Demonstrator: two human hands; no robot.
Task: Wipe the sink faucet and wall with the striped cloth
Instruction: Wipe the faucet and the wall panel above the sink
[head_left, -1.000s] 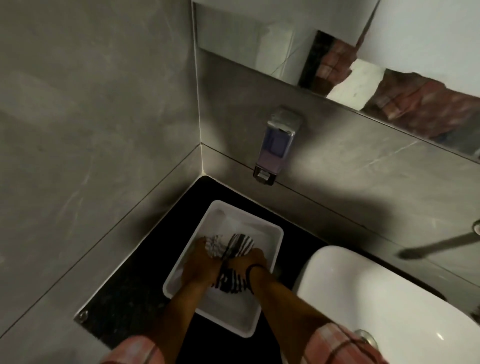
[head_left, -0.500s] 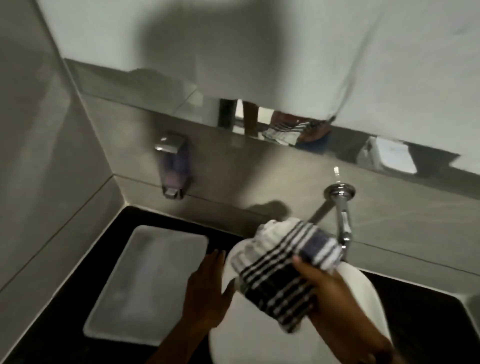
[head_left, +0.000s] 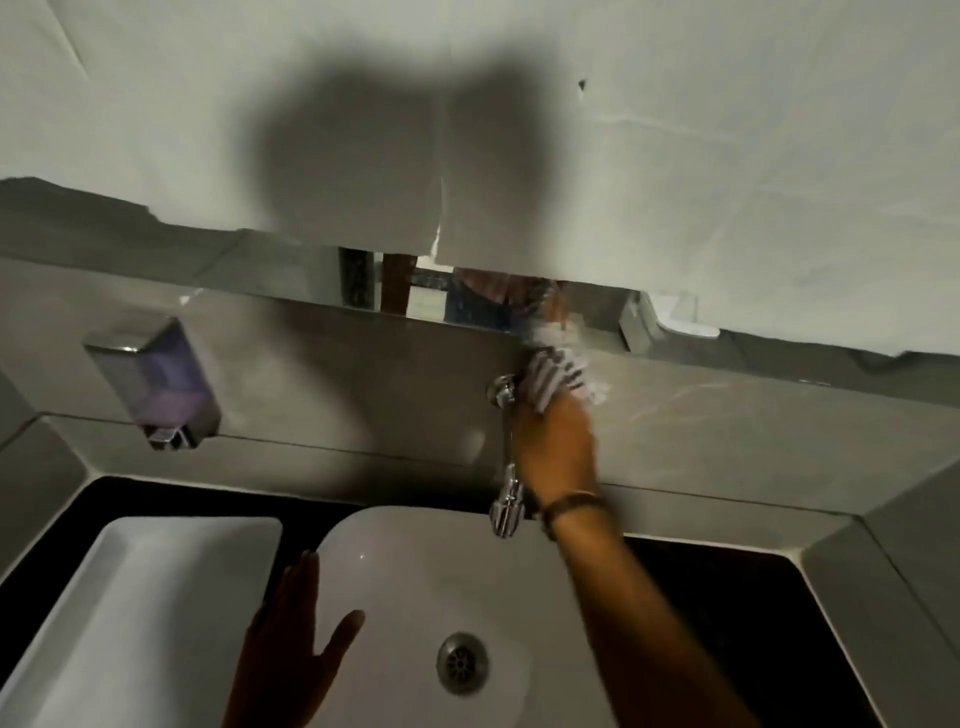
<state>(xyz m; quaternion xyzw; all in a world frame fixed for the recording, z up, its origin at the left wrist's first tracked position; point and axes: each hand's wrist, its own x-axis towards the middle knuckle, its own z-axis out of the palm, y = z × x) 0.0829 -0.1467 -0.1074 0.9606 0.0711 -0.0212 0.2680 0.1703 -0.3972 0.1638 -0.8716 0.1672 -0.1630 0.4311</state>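
My right hand (head_left: 558, 441) holds the black-and-white striped cloth (head_left: 556, 376) pressed against the grey tiled wall (head_left: 363, 374), just right of the chrome faucet's wall mount (head_left: 501, 387). The faucet's spout (head_left: 506, 506) hangs down over the white sink (head_left: 415, 561), partly behind my wrist. My left hand (head_left: 291, 654) lies flat with fingers apart on the sink's left rim, holding nothing. The cloth and hand are blurred by motion.
A white rectangular tray (head_left: 130, 597) stands on the black counter (head_left: 727, 597) left of the sink. A soap dispenser (head_left: 153, 382) is fixed to the wall at left. A mirror strip (head_left: 311, 280) runs above the tiles, mostly covered by white sheeting (head_left: 675, 182).
Both hands lifted the cloth out of the tray. My right hand carried it past the faucet spout up to the wall beside the mount, while my left hand settled on the sink rim.
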